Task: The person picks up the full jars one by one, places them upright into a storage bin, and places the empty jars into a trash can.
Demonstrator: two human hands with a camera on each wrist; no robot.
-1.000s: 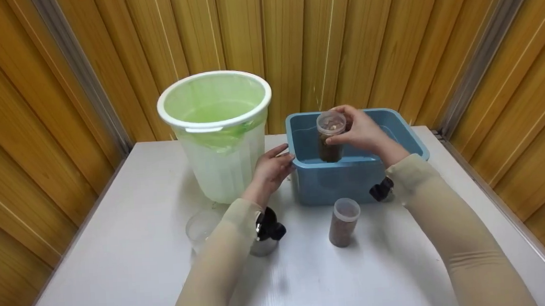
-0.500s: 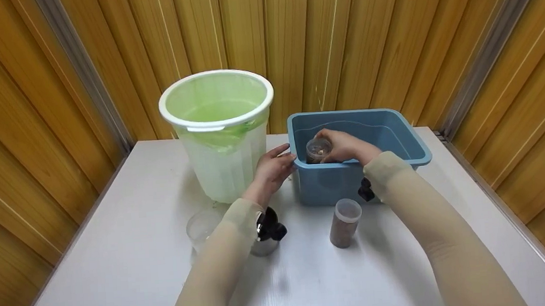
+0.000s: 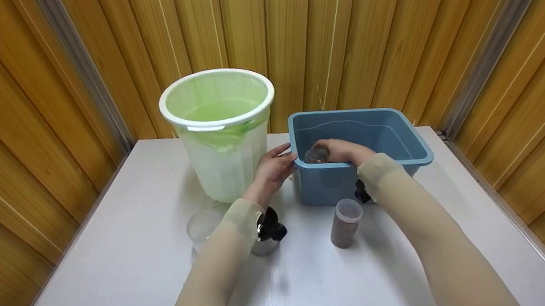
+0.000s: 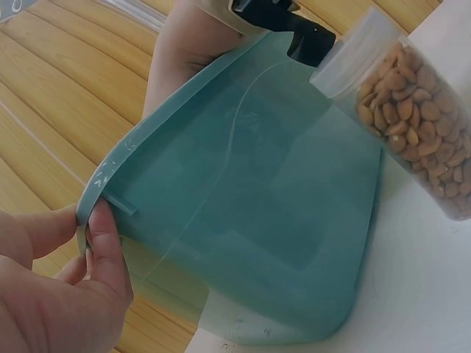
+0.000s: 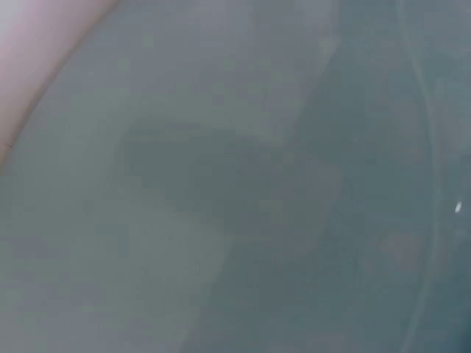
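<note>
Inside the blue tub [image 3: 413, 143], near its front-left corner, my right hand [image 3: 342, 150] gripped the nut jar [image 3: 316, 155], lowering it; my left hand [image 3: 273, 169] pinched the rim. Setting down and letting go seemed next.

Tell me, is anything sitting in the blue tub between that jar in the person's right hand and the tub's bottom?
Nothing visible does. The right hand holds the jar low inside the blue tub, behind its near wall. The tub's inside shows only bare blue surface, though the spot right under the jar is hidden. The left hand grips the tub's rim.
</note>
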